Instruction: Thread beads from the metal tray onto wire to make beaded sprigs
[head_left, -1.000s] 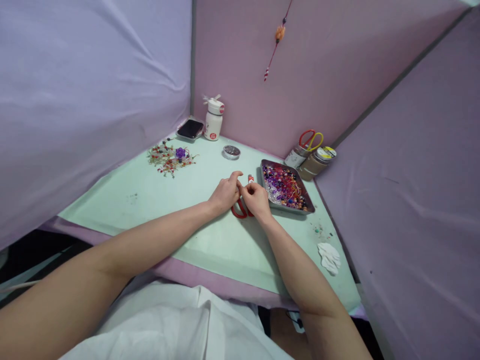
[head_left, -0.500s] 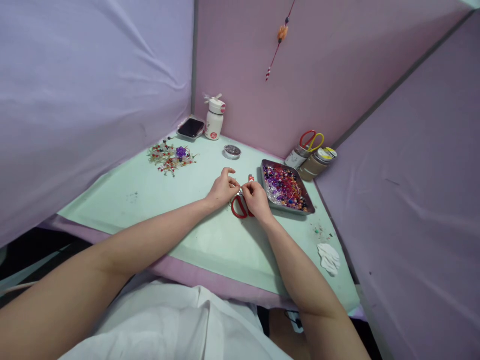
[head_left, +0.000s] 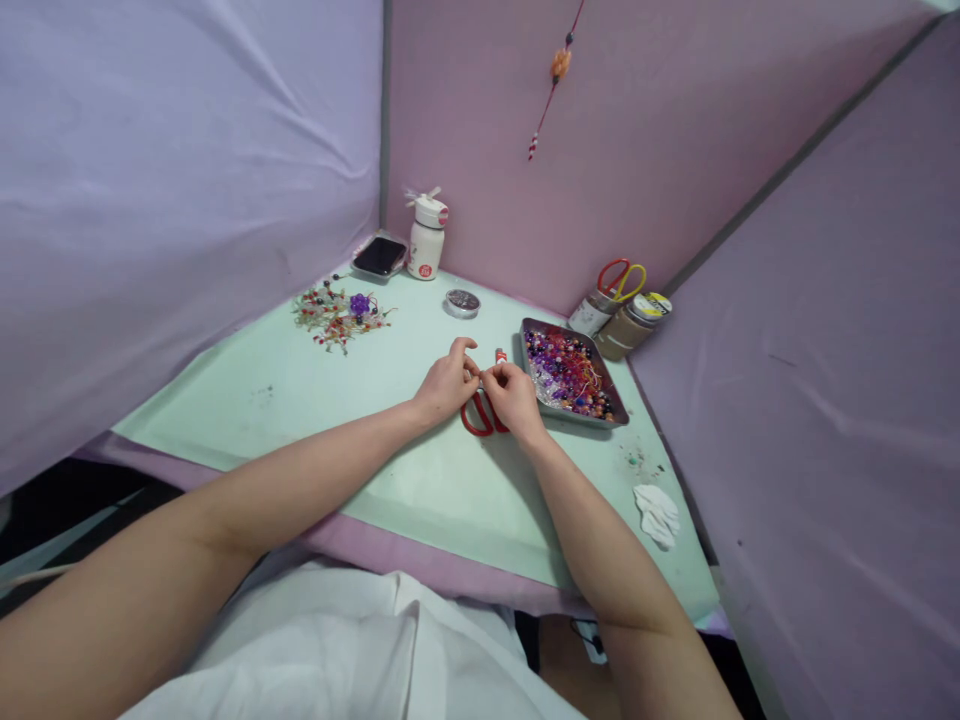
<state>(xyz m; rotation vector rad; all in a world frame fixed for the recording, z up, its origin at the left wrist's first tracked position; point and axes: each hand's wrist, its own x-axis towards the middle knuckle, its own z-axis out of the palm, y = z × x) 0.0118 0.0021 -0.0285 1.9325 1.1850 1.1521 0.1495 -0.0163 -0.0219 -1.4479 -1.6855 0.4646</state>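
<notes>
My left hand [head_left: 448,383] and my right hand [head_left: 514,398] meet fingertip to fingertip over the middle of the table. Both are pinched; whatever lies between the fingers is too small to make out. The left index finger is raised and bent. Beneath the hands lie red-handled scissors [head_left: 475,418], their blades mostly covered by my fingers. Just past my right hand shows a small red and white object [head_left: 501,356], partly hidden. To the right of that hand is a metal tray [head_left: 585,424] full of purple, red and orange beads [head_left: 566,375] and threads.
A pile of beaded strings [head_left: 334,318], a phone [head_left: 380,255], a white bottle [head_left: 427,245] and a small round container [head_left: 462,303] stand toward the back left. Behind the tray are a can [head_left: 591,314] holding scissors and a jar [head_left: 626,332]. A crumpled white cloth [head_left: 658,516] lies at right.
The left index finger has lifted slightly, and the fingertips of both hands have shifted a little. The whole view has moved very slightly; the other things lie as before.
</notes>
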